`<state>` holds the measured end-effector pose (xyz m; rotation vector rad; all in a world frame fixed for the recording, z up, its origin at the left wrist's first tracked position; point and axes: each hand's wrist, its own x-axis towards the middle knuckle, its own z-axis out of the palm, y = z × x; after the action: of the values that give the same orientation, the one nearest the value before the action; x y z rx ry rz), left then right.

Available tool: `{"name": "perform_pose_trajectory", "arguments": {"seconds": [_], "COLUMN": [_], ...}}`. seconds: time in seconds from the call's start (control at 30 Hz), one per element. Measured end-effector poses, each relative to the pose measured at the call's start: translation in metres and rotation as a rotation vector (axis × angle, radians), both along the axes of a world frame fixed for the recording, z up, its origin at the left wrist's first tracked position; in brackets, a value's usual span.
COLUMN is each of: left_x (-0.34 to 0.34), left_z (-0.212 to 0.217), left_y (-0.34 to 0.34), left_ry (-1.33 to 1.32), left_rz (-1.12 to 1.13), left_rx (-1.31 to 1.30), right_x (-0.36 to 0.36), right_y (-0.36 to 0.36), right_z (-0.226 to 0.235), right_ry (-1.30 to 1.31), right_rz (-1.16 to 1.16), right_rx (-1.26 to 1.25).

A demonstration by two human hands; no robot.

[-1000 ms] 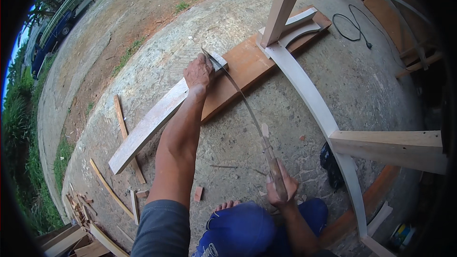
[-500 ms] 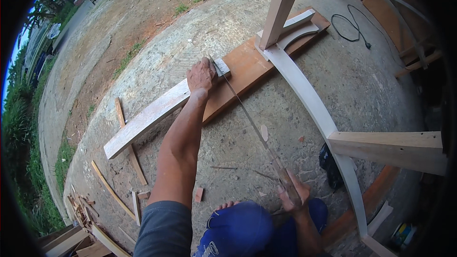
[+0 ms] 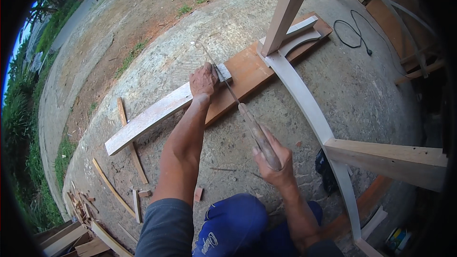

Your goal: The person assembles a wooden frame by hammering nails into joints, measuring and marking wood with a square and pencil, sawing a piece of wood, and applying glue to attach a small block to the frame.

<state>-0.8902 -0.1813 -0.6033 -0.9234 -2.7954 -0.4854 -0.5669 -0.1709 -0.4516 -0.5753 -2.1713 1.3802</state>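
Observation:
A pale, whitish wooden beam [image 3: 147, 118] lies slanting with its upper end on a reddish-brown plank [image 3: 243, 74]. My left hand [image 3: 203, 83] grips the beam near that end, fingers bent over its far edge. My right hand [image 3: 276, 159] is closed round the wooden handle [image 3: 259, 135] of a handsaw. The saw's thin blade [image 3: 231, 91] crosses the beam just right of my left hand, its tip sticking out beyond the far edge. From above, the blade appears edge-on, so its teeth cannot be made out.
A curved wooden frame with upright posts [image 3: 304, 102] stands to the right, one end on the plank. A black cable [image 3: 354, 35] lies behind it. Narrow wood strips [image 3: 132, 145] and offcuts [image 3: 81, 209] litter the concrete at left. My blue-clad knee [image 3: 233, 223] is below.
My right hand has pushed the saw forward and up-left, so more blade shows past the beam and the handle is closer to it. My left hand stays on the beam.

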Motion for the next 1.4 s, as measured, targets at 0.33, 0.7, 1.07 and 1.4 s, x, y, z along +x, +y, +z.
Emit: {"name": "perform_pose_trajectory", "arguments": {"seconds": [0.33, 0.7, 1.07, 1.4], "left_x": [0.008, 0.006, 0.005, 0.003], "left_z": [0.005, 0.006, 0.005, -0.002], "left_y": [0.015, -0.002, -0.002, 0.008], "left_ry": [-0.072, -0.018, -0.039, -0.007], "left_rz": [-0.058, -0.019, -0.023, -0.096], "left_rx": [0.000, 0.001, -0.028, 0.043], "right_x": [-0.089, 0.089, 0.109, -0.099], "right_y": [0.039, -0.026, -0.029, 0.032], "right_z": [-0.034, -0.009, -0.042, -0.086], "right_ry": [0.015, -0.107, -0.185, 0.146], "right_rz": [-0.039, -0.024, 0.025, -0.082], "right_rx": [0.018, 0.040, 0.222, 0.062]}}
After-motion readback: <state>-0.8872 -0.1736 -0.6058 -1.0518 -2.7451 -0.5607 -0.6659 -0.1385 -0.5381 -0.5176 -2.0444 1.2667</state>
